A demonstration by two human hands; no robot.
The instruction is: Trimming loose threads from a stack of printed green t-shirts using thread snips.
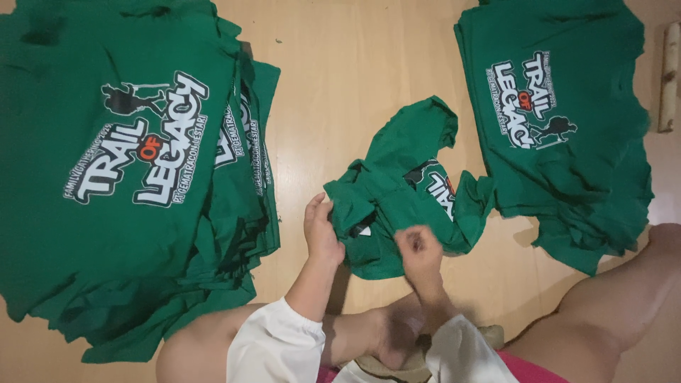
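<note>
A crumpled green T-shirt [401, 191] with a white and orange print lies on the wooden floor [355, 78] in front of me. My left hand [321, 230] grips its near left edge, fingers closed on the cloth. At the shirt's near edge, close to the neck opening, my right hand [420, 252] pinches the fabric. Both wrists come out of white sleeves. My bare legs are folded beneath the hands.
A large stack of green printed T-shirts [120, 163] is spread on the left. A smaller pile of green shirts [560, 120] lies at the right. A pale wooden piece [668, 78] stands at the far right edge.
</note>
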